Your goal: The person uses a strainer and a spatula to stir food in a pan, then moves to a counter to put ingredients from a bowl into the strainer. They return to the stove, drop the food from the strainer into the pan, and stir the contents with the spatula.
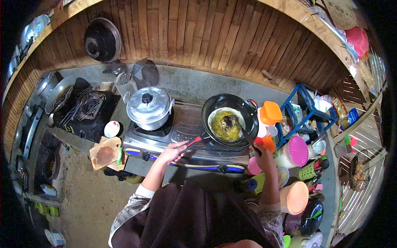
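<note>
A black wok point(209, 108) stands on the right burner of a gas stove point(186, 151). Yellowish liquid, probably oil, lies in its bottom with a pale ring of foam around it. My left hand point(173, 153) is closed around the wok's red and black handle point(193, 142). In my right hand point(265, 159) is the dark handle of a spatula point(245, 133). Its blade dips into the liquid; a dark patch there cannot be made out clearly. On the left burner sits a lidded silver pot point(149, 108).
Left of the stove are wooden cutting boards point(105, 153), a green-handled knife point(120, 156), a small white bowl point(111, 129) and a black hearth with a wire grate point(91, 105). Plastic containers point(297, 151) and a blue rack point(304, 111) crowd the right side.
</note>
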A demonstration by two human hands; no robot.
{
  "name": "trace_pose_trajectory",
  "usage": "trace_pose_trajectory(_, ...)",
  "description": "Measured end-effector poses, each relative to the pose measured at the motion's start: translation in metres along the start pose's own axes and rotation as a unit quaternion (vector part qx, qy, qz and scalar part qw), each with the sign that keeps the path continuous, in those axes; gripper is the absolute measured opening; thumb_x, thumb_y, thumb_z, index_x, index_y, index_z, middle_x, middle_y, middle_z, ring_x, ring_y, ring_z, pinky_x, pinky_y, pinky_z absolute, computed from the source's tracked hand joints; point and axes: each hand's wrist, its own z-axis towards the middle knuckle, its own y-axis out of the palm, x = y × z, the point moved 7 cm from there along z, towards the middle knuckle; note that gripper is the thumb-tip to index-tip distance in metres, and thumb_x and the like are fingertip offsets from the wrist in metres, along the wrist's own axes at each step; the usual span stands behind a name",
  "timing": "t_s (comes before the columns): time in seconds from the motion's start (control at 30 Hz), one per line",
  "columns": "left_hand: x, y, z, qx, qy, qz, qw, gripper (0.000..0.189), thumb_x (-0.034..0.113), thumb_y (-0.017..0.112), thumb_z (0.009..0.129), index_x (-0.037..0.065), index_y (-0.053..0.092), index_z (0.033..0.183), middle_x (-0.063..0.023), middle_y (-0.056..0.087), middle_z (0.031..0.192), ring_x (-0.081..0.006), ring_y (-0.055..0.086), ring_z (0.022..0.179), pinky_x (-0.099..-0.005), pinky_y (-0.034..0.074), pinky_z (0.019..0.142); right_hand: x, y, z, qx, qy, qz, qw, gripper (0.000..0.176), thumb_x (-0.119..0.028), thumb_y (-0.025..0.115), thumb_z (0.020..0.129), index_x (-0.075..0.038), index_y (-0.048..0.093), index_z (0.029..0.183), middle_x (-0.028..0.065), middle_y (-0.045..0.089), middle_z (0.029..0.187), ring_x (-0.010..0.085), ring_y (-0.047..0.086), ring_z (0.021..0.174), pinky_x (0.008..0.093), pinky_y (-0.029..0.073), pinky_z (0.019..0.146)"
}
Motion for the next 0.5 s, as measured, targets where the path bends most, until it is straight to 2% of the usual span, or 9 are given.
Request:
trace_pose_trajectory(0.13, -0.002, 0.000, 0.001, -0.007, 0.000, -0.004, 1.000, 0.039, 0.022, 0.051, 0.085, 0.019, 0.044, 0.123, 0.0014, 0.046, 0.061, -0.0040, 0.033, 0.041, -0.0165, 0.025, 0.036, 0.004, 0.018, 0.019, 0.011, -0.048, 0.027, 0.998, 0.031, -0.008, 0.056, 0.075, -0.004, 0.054, 0.106, 0.0214, 0.058, 0.093, 0.0343, 0.056, 0.089, 0.0352, 0.044, 0.077)
trace_pose_trajectory(0.2, -0.001, 0.001, 0.000, -0.007, 0.007, -0.010, 1.000, 0.039, 0.021, 0.052, 0.084, 0.017, 0.044, 0.123, 0.0016, 0.046, 0.060, -0.0040, 0.034, 0.041, -0.0172, 0.026, 0.036, -0.003, 0.022, 0.027, 0.045, -0.116, -0.017, 0.992, 0.033, -0.008, 0.055, 0.076, -0.005, 0.052, 0.108, 0.0235, 0.056, 0.095, 0.0342, 0.055, 0.091, 0.0341, 0.044, 0.079)
trace_pose_trajectory(0.23, -0.001, 0.000, 0.000, -0.010, 0.012, -0.015, 1.000, 0.039, 0.021, 0.052, 0.084, 0.014, 0.044, 0.122, 0.0018, 0.046, 0.060, -0.0040, 0.035, 0.041, -0.0178, 0.027, 0.037, -0.007, 0.023, 0.028, 0.045, -0.119, -0.017, 0.992, 0.033, -0.008, 0.055, 0.076, -0.005, 0.052, 0.108, 0.0235, 0.056, 0.095, 0.0342, 0.055, 0.091, 0.0341, 0.044, 0.079)
trace_pose_trajectory(0.33, -0.003, 0.001, 0.000, -0.019, 0.011, -0.032, 0.999, 0.041, 0.021, 0.052, 0.085, 0.014, 0.043, 0.123, 0.0019, 0.046, 0.060, -0.0038, 0.034, 0.041, -0.0174, 0.027, 0.036, -0.005, 0.027, 0.034, 0.020, -0.039, 0.015, 0.999, 0.032, -0.010, 0.056, 0.077, -0.004, 0.052, 0.108, 0.0224, 0.056, 0.097, 0.0339, 0.053, 0.095, 0.0345, 0.042, 0.082)
trace_pose_trajectory(0.5, -0.003, 0.001, 0.000, -0.022, 0.012, -0.020, 0.999, 0.042, 0.022, 0.051, 0.085, 0.013, 0.041, 0.124, 0.0021, 0.047, 0.061, -0.0036, 0.035, 0.041, -0.0171, 0.027, 0.036, -0.007, 0.016, 0.039, 0.050, -0.078, 0.032, 0.995, 0.032, -0.011, 0.056, 0.077, -0.004, 0.053, 0.108, 0.0210, 0.057, 0.097, 0.0325, 0.054, 0.095, 0.0342, 0.042, 0.082)
